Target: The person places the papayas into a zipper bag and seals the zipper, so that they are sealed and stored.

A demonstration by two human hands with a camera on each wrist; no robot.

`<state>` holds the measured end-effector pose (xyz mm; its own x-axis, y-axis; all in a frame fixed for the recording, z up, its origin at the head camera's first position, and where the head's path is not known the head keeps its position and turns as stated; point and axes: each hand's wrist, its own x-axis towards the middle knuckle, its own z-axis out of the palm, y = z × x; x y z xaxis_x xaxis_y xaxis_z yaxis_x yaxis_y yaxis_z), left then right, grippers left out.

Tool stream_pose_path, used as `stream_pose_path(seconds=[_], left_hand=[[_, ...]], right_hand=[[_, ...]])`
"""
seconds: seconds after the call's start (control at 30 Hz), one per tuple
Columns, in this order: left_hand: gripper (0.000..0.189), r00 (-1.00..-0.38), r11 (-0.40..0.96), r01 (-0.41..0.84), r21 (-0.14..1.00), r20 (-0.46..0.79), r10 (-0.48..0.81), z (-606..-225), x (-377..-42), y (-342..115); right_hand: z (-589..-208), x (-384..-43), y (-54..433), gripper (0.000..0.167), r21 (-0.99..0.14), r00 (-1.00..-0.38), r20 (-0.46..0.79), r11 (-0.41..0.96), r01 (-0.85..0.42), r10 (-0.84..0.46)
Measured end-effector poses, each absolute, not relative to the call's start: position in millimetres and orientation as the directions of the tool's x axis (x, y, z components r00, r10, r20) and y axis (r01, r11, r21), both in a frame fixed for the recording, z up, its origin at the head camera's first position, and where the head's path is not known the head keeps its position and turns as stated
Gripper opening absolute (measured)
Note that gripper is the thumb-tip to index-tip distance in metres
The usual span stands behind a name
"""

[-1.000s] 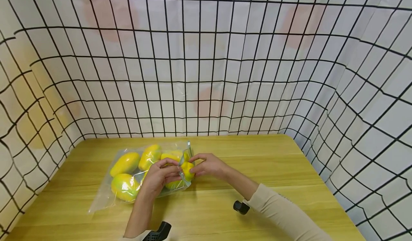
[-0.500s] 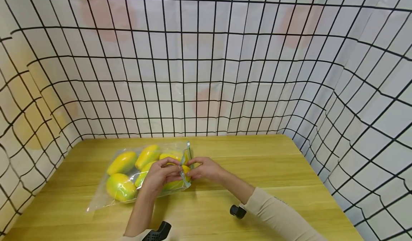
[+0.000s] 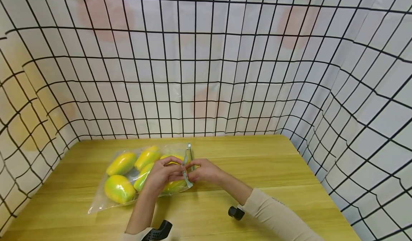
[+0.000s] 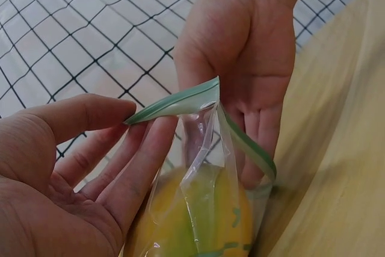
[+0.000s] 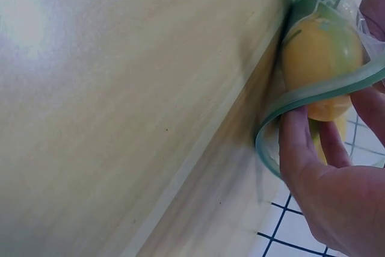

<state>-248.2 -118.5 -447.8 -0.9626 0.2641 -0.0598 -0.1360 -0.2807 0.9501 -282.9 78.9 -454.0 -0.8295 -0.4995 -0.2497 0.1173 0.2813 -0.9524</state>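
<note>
A clear zip bag (image 3: 99,202) with a green seal strip (image 4: 180,100) lies on the table, holding several yellow-green mangoes (image 3: 119,189). My left hand (image 3: 159,173) pinches one edge of the bag's mouth between thumb and fingers. From the other side, my right hand (image 3: 207,171) reaches in at the mouth, its fingers (image 5: 295,139) slightly spread and extended past the strip. One mango (image 5: 322,58) sits just inside the opening, with the right fingertips right at its end. The strip bends in a curve around those fingers; the bag partly hides their tips.
Black netting (image 3: 209,59) over a white sheet surrounds the wooden table (image 3: 257,162) at the back and both sides. Black wrist mounts (image 3: 236,213) sit at both cuffs, low over the tabletop.
The small yellow mango at the bag's mouth has gone inside, pushed leftward by my right hand, which has followed it to the opening. My left hand keeps its pinch on the edge.
</note>
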Motion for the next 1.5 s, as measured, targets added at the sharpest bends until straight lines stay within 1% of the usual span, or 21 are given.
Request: stream_pose_path(seconds=[0.37,0.67,1.03,1.17,1.33,1.5], left_hand=[[0.005,-0.964,-0.299,-0.137,0.944,-0.058,0.26,-449.6,-246.6,-119.6],[0.005,-0.964,-0.309,-0.135,0.942,-0.053,0.261,-449.9,-246.5,-121.5],[0.005,-0.96,-0.291,-0.147,0.945,-0.066,0.27,-447.8,-242.7,-122.3],[0.012,-0.961,-0.232,-0.139,0.963,-0.074,0.265,-442.9,-239.5,-121.9],[0.02,-0.965,-0.113,-0.118,0.987,-0.087,0.249,-431.4,-236.2,-120.6],[0.023,-0.954,-0.044,-0.114,0.992,-0.097,0.284,-427.2,-233.2,-123.3]], right_hand=[[-454.2,-278.8,78.6,0.04,-0.941,-0.84,-0.257,0.323,0.104,-0.478],[-459.5,-279.2,78.6,0.038,-0.94,-0.84,-0.262,0.324,0.11,-0.475],[-460.4,-276.4,83.0,0.037,-0.954,-0.84,-0.247,0.271,0.125,-0.482],[-454.5,-277.8,92.1,0.041,-0.957,-0.844,-0.235,0.269,0.112,-0.483],[-447.9,-281.1,108.4,0.043,-0.943,-0.861,-0.246,0.316,0.106,-0.445],[-445.1,-284.5,121.3,0.048,-0.935,-0.878,-0.254,0.334,0.116,-0.406]])
